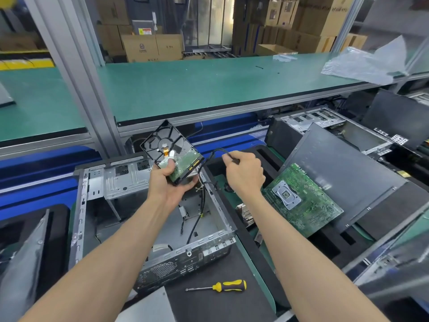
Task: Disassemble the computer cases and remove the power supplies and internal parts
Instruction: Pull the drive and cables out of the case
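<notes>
Left hand [173, 180] gripping hard drive [173, 152], screwdriver [220, 286] nearby

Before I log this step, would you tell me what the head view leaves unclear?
- Black cable connector: hidden inside the right hand; type unreadable.
- Black hard drive with a green circuit board: its near corner is covered by the left hand; board print too small.
- Grey open metal computer case: floor partly blocked by the left forearm.
- Silver finned heatsink: mostly behind the right forearm.
</notes>
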`<state>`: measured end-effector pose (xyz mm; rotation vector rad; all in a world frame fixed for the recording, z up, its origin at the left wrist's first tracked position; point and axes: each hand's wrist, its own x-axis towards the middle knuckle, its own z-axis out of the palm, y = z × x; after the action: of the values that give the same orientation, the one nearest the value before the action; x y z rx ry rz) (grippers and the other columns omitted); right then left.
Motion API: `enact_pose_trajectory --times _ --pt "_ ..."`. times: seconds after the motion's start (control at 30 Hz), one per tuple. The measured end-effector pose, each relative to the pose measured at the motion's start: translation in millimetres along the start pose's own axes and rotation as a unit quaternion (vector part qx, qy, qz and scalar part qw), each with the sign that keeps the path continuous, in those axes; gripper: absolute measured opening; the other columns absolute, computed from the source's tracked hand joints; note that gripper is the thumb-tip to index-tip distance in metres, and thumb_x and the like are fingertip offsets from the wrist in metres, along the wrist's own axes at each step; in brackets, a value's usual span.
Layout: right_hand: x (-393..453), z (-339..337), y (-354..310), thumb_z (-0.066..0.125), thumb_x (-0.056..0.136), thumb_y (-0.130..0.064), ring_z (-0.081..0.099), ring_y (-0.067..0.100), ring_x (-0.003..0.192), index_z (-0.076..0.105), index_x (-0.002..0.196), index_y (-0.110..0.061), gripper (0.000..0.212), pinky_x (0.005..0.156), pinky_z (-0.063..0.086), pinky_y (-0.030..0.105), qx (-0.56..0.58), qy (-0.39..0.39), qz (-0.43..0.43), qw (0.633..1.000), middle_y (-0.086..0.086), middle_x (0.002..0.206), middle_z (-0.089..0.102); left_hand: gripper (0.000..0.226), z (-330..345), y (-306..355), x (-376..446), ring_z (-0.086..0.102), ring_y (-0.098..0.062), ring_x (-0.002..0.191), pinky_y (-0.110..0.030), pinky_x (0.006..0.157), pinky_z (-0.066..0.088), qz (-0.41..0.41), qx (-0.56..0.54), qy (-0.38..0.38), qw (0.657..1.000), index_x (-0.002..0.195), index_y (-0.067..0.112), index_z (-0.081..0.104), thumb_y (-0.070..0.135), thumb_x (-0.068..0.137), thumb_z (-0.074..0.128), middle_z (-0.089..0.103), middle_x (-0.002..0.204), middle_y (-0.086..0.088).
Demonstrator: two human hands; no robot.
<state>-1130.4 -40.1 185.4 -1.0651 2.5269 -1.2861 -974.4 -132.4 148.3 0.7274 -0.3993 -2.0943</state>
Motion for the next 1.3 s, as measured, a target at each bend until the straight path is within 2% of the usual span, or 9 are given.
enact_pose_trajectory --times 0.17,0.3,0.4,0.53,0.7,0.83,0.93,1.2,1.3 --pt "6 -12 5 0.066 0.092 -0.023 0.063 0.023 0.073 0.069 0.057 -0.024 0.034 0.069 0.043 0.031 0.299 -0.005 0.093 0.95 0.004 0.071 0.072 0.067 9 -6 0 0.061 -0.042 0.116 -0.076 0.085 0.048 -0.006 0.013 -0.001 1.0 0.15 0.016 0.039 0.002 0.088 0.061 0.054 0.142 -0.018" --pt "10 -11 9 0.062 0.096 -0.012 0.057 0.001 0.069 0.071 0.069 -0.003 0.03 0.073 0.038 0.025 0.389 -0.004 0.103 0.915 -0.01 0.07 0.072 0.092 27 -12 0 0.056 -0.046 0.122 -0.064 0.085 0.055 -0.019 0.021 -0.023 0.999 0.158 0.025 0.024 -0.003 0.08 0.062 0.048 0.146 -0.021" --pt "12 -10 13 0.061 0.097 -0.018 0.058 0.0 0.068 0.076 0.075 -0.02 0.027 0.073 0.039 0.024 0.376 -0.004 0.119 0.919 -0.009 0.067 0.068 0.079 44 -18 4 0.06 -0.042 0.119 -0.054 0.082 0.059 -0.006 0.042 -0.034 0.998 0.158 0.024 0.023 -0.004 0.092 0.054 0.055 0.14 -0.019" --pt "16 -12 18 0.064 0.093 -0.021 0.061 0.004 0.076 0.077 0.088 -0.029 0.016 0.071 0.042 0.021 0.346 -0.015 0.109 0.932 -0.003 0.084 0.071 0.071 73 -22 10 0.062 -0.04 0.119 -0.056 0.092 0.056 -0.01 0.059 -0.052 0.997 0.157 0.02 0.025 -0.003 0.096 0.052 0.057 0.139 -0.019" --pt "23 -12 17 0.074 0.068 -0.02 0.072 0.021 0.09 0.073 0.09 -0.019 0.022 0.09 0.057 0.045 0.286 -0.112 0.089 0.947 -0.002 0.091 0.076 0.057 108 -33 17 0.069 -0.037 0.107 -0.053 0.081 0.06 -0.034 0.07 -0.106 0.991 0.149 0.009 0.037 -0.005 0.096 0.052 0.064 0.129 -0.02" --pt "31 -5 28 0.073 0.077 -0.031 0.071 0.027 0.092 0.072 0.096 -0.016 0.024 0.089 0.057 0.052 0.239 -0.086 0.118 0.96 0.002 0.095 0.076 0.079 121 -39 24 0.07 -0.034 0.106 -0.053 0.09 0.057 -0.049 0.097 -0.113 0.988 0.157 0.026 0.025 -0.009 0.092 0.054 0.064 0.131 -0.015" --pt "39 0 44 0.066 0.092 -0.027 0.069 0.021 0.09 0.07 0.098 -0.024 0.007 0.087 0.057 0.048 0.215 -0.057 0.123 0.967 -0.003 0.096 0.074 0.086 115 -42 34 0.069 -0.038 0.108 -0.064 0.093 0.052 -0.049 0.131 -0.105 0.985 0.159 0.033 0.016 -0.006 0.093 0.055 0.06 0.132 -0.014" --pt "62 22 81 0.06 0.1 -0.017 0.052 0.012 0.063 0.062 0.09 -0.024 0.013 0.046 0.04 0.014 0.149 -0.056 0.097 0.982 -0.006 0.074 0.06 0.095 83 -51 62 0.075 -0.025 0.089 -0.048 0.078 0.06 -0.039 0.193 -0.048 0.979 0.159 0.04 0.004 -0.003 0.093 0.057 0.066 0.114 -0.003" --pt "71 35 88 0.057 0.101 -0.011 0.051 0.008 0.061 0.063 0.096 -0.023 0.015 0.045 0.038 0.01 0.179 -0.056 0.11 0.976 -0.008 0.078 0.061 0.095 75 -57 75 0.075 -0.023 0.09 -0.045 0.078 0.058 -0.034 0.206 -0.041 0.977 0.159 0.038 0.003 -0.005 0.094 0.056 0.062 0.123 0.001"
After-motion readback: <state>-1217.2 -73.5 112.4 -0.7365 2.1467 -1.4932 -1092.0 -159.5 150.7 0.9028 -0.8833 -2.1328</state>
